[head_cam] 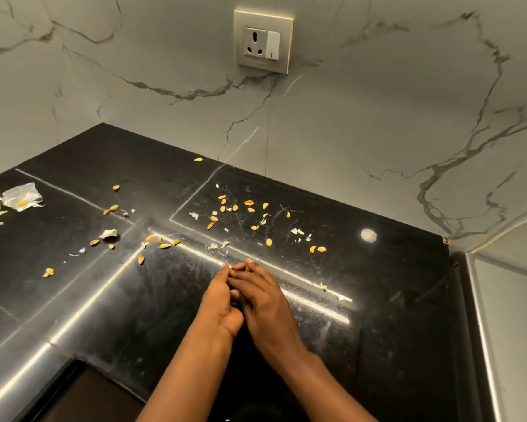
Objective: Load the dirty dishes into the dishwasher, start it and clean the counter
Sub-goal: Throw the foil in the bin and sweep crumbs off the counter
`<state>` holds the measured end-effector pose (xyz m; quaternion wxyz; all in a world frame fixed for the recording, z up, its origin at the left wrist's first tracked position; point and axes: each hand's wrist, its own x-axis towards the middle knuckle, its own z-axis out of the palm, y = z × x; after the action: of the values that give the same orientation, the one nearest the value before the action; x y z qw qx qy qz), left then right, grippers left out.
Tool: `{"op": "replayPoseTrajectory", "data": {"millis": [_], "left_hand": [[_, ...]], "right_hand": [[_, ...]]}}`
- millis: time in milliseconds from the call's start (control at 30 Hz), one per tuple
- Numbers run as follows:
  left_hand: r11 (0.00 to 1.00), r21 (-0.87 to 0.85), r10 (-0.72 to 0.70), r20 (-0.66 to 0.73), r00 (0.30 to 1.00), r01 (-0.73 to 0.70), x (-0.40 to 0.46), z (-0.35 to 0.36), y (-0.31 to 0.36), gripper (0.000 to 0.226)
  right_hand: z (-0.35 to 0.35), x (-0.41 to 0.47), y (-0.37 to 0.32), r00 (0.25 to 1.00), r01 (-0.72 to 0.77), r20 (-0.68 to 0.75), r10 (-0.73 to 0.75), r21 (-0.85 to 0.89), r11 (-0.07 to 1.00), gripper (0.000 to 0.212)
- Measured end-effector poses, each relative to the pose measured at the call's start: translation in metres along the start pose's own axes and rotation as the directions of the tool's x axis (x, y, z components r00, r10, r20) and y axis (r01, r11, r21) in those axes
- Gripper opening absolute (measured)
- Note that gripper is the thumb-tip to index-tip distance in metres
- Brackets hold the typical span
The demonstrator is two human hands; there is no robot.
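Glossy black counter [378, 269] strewn with yellow seeds [250, 210].

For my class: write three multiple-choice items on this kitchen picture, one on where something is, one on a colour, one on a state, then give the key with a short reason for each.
1. Where is the power socket?
A. on the marble wall above the counter
B. set into the counter top
C. on the floor

2. What colour is the counter?
A. white
B. black
C. red

3. How are the left hand and right hand placed?
A. far apart at the counter's ends
B. pressed together over the counter
C. each gripping a plate

Key:
1 A, the socket plate sits on the veined wall, well above the counter's back edge.
2 B, the polished surface is black, with yellow seeds and torn paper bits scattered on it.
3 B, the palms and fingers meet at the middle, and no dish or cloth shows in them.
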<state>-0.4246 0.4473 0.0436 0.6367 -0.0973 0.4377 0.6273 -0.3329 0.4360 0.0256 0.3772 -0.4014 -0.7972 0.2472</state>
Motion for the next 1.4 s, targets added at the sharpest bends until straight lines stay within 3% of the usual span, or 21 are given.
{"op": "replayPoseTrajectory", "data": {"millis": [67,133,200,300,367,433,700,867,1000,1233,1333,1400], "left_hand": [[1.000,-0.015,0.004,-0.033,0.999,-0.005,0.003,-0.002,0.005,0.032],[0.999,-0.017,0.038,-0.067,0.997,-0.039,0.007,-0.006,0.013,0.032],[0.996,0.008,0.089,-0.096,0.991,-0.089,0.009,-0.015,0.023,0.032],[0.990,-0.015,0.140,-0.093,0.986,-0.142,0.016,-0.037,0.044,0.030],[0.987,-0.042,0.152,-0.095,0.984,-0.156,0.021,-0.049,0.059,0.030],[0.984,-0.082,0.151,-0.095,0.984,-0.159,0.028,-0.059,0.073,0.030],[0.968,-0.205,0.148,-0.002,0.989,-0.145,0.045,-0.073,0.125,0.034],[0.957,-0.219,0.193,-0.011,0.981,-0.190,0.062,-0.080,0.160,0.036],[0.957,-0.228,0.181,-0.017,0.983,-0.180,0.076,-0.088,0.177,0.032],[0.943,-0.293,0.176,0.036,0.984,-0.158,0.096,-0.086,0.189,0.030],[0.947,-0.288,0.172,0.076,0.982,-0.143,0.102,-0.082,0.196,0.029],[0.947,-0.288,0.172,0.087,0.981,-0.140,0.105,-0.080,0.201,0.029]], "right_hand": [[-0.005,-0.001,-0.010,0.997,-0.022,-0.068,0.033,0.169,0.985,0.025],[-0.015,0.002,-0.008,0.966,-0.081,-0.227,0.124,0.192,0.978,0.025],[-0.026,0.007,0.023,0.899,-0.262,-0.371,0.233,-0.029,0.965,0.038],[-0.039,0.017,0.091,0.798,-0.601,-0.343,0.495,-0.410,0.686,0.084],[-0.041,0.026,0.121,0.700,-0.690,-0.259,0.666,-0.487,0.536,0.103],[-0.032,0.045,0.132,0.668,-0.685,-0.208,0.714,-0.547,0.481,0.102],[0.056,0.153,0.115,0.825,-0.473,-0.030,0.564,-0.581,0.662,0.076],[0.111,0.198,0.097,0.822,-0.472,-0.026,0.569,-0.591,0.654,0.077],[0.137,0.211,0.083,0.857,-0.448,-0.021,0.515,-0.525,0.724,0.073],[0.173,0.176,0.049,0.967,-0.223,0.056,0.250,-0.293,0.930,0.047],[0.158,0.168,0.046,0.994,-0.101,0.017,0.106,-0.188,0.977,0.031],[0.125,0.172,0.058,0.992,-0.087,-0.113,0.060,-0.250,0.964,0.029]]}}
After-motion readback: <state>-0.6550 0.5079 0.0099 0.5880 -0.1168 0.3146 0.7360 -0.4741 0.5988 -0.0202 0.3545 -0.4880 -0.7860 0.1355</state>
